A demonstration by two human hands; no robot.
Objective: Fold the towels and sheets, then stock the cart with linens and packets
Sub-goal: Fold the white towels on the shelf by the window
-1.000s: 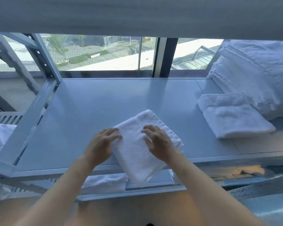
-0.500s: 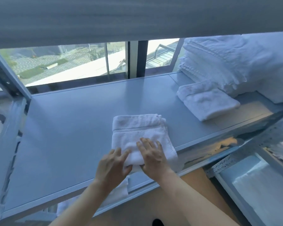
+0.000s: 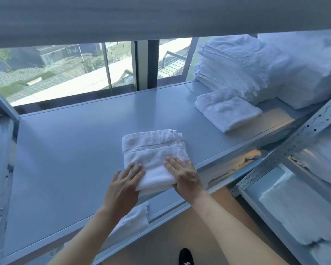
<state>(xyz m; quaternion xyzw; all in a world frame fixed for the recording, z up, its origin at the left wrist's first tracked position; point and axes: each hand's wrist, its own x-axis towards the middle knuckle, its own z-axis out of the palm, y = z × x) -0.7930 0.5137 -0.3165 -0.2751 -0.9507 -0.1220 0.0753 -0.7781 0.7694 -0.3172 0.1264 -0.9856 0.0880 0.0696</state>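
Observation:
A small white folded towel (image 3: 153, 152) lies on the grey shelf (image 3: 75, 150), near its front edge. My left hand (image 3: 125, 185) rests with straight fingers on the towel's near left corner. My right hand (image 3: 185, 175) lies flat on its near right part, fingers spread, the thumb side at the towel's front edge. Another folded white towel (image 3: 227, 111) sits on the shelf to the right. Behind it rises a tall stack of folded white linens (image 3: 256, 67).
A perforated metal upright (image 3: 302, 134) of the rack runs diagonally at right, with more white linens (image 3: 302, 213) on lower shelves beyond it. A white cloth (image 3: 134, 219) hangs below the shelf's front edge. A window (image 3: 65, 73) lies behind the shelf. An upper shelf (image 3: 141, 16) overhangs.
The towel has been turned from a diagonal lie to square with the shelf. Both hands slid to its near edge, and the view swung to the right.

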